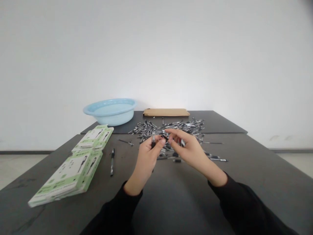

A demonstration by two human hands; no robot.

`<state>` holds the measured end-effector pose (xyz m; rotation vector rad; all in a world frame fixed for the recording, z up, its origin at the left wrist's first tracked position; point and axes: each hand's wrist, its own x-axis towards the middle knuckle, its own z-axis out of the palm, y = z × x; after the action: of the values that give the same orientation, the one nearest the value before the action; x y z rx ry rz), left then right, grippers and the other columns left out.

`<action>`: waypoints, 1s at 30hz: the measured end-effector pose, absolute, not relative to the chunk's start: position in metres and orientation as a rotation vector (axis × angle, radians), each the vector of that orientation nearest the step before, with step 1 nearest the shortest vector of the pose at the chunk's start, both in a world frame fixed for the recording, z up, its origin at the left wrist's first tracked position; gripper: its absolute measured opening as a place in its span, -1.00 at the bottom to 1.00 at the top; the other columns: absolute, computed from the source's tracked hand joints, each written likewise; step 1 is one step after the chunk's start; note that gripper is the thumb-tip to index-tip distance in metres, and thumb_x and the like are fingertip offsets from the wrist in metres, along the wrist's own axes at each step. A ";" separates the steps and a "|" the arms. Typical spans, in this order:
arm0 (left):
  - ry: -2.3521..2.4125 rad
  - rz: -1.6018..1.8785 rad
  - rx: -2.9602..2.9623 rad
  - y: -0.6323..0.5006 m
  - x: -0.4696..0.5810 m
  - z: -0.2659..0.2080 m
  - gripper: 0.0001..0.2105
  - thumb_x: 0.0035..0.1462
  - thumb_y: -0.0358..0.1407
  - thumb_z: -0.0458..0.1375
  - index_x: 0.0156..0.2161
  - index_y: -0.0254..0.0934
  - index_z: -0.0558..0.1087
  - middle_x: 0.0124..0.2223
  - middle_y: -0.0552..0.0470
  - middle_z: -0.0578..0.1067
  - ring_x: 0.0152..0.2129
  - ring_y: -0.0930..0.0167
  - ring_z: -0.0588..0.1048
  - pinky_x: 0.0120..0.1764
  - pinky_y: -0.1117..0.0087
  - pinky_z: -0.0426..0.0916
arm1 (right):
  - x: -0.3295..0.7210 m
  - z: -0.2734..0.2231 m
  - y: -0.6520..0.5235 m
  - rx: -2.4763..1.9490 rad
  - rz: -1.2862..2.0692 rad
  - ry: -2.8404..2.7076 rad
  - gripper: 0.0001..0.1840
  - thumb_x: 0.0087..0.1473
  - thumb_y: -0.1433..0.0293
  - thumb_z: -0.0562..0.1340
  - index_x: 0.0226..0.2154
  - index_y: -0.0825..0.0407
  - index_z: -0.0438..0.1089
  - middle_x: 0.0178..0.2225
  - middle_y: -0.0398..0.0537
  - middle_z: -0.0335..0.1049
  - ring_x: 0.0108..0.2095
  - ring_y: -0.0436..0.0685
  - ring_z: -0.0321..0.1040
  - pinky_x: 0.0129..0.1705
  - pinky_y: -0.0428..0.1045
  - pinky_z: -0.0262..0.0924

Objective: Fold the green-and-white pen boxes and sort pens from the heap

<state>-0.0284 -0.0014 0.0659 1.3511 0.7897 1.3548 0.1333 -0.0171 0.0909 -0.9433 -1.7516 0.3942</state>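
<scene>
Pens with clear barrels and black grips (193,126) lie heaped in a loose, tangled pile across the middle of the dark grey tabletop (178,199), as the head view shows, with a few strays spilling out to the right and toward the person. In front of this heap, above the tabletop, two bare hands in long black sleeves come together, their fingertips almost meeting. The left hand (148,151) is curled around a slim clear pen with a black grip (153,141), which stands roughly upright between its fingers. The right hand (187,147) reaches across from the other side, thumb and forefinger pinched at a small dark piece (165,137) that the left thumb also meets; it is too small to make out further.

To the left, a single clear-and-black pen (112,162) lies by itself, pointing away from the person. Beside it, white-and-green printed boxes with pictures of pens (65,173) run along the left side in overlapping stacks. Farther back sit a round light-blue plastic basin (113,118) and, to its right, a flat brown cardboard piece (166,112) near the pale wall (156,52).
</scene>
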 end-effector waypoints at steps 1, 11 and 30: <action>0.791 1.357 1.356 0.001 -0.024 0.062 -0.65 0.08 -0.03 0.29 -0.26 -0.32 0.49 -0.58 0.24 0.16 -0.65 0.58 0.05 -0.57 0.51 -0.02 | 0.134 0.083 -0.015 -0.954 0.423 -1.719 -0.64 0.13 0.45 0.20 -0.02 -0.03 0.50 -0.32 -0.08 0.52 -0.38 0.06 0.38 -0.28 -0.02 0.31; 0.740 1.146 1.380 0.029 -0.018 0.038 -0.58 0.02 0.04 0.33 -0.36 -0.31 0.38 -0.62 0.26 0.14 -0.68 0.60 0.02 -0.58 0.52 -0.09 | 0.134 0.045 -0.006 -0.892 0.661 -1.653 -0.64 0.16 0.38 0.22 0.02 -0.06 0.51 -0.34 -0.07 0.46 -0.37 0.07 0.33 -0.29 -0.01 0.28; 0.707 1.051 1.609 0.008 -0.029 0.042 -0.63 0.35 -0.10 -0.07 -0.30 -0.30 0.44 -0.52 0.16 0.21 -0.61 0.49 0.21 -0.46 0.41 0.14 | 0.156 0.037 0.003 -0.847 1.053 -1.285 -0.80 -0.12 0.21 0.50 -0.38 -0.09 0.66 -0.37 -0.11 0.55 -0.36 0.04 0.38 -0.26 0.00 0.28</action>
<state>-0.0290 0.0080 0.0419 1.6092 0.7072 1.0508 0.1561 0.0028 0.0369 -0.8470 -1.2850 1.0529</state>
